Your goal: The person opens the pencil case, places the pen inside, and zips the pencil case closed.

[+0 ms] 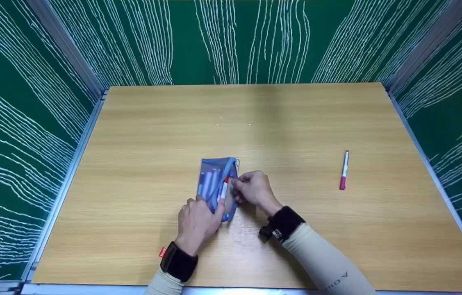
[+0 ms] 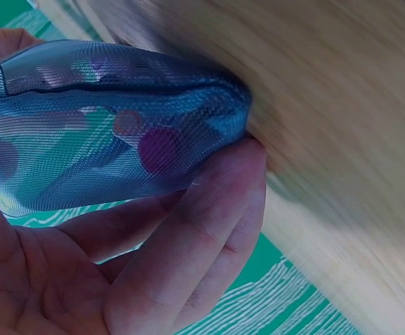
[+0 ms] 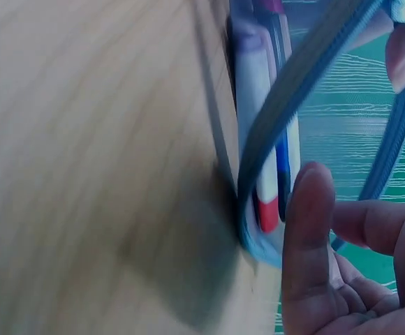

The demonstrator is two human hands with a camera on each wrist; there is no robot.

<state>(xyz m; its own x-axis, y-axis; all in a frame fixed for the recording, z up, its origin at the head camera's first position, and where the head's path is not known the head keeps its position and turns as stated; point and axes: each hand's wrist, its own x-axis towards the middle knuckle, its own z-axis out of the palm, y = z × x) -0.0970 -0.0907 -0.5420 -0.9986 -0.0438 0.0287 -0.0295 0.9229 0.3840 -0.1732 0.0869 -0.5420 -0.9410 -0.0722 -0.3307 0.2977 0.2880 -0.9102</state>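
Observation:
A blue mesh zip pouch (image 1: 214, 162) lies on the table with its zipped mouth parted, and several pens and markers show inside it. A red-ended marker (image 1: 225, 187) sits by the opening; its red end also shows in the right wrist view. My left hand (image 1: 198, 221) grips the pouch's near left end, thumb on top; in the left wrist view its fingers (image 2: 209, 223) curl under the mesh. At the right side my right hand (image 1: 255, 190) pinches the edge of the mouth. In the right wrist view the zipper band (image 3: 293, 84) stands apart from the other rim.
A white marker with a magenta cap (image 1: 344, 170) lies on the right part of the wooden table (image 1: 153, 123). A few tiny white specks lie beyond the pouch. Green walls with white lines (image 1: 190, 41) enclose the table at the back and sides.

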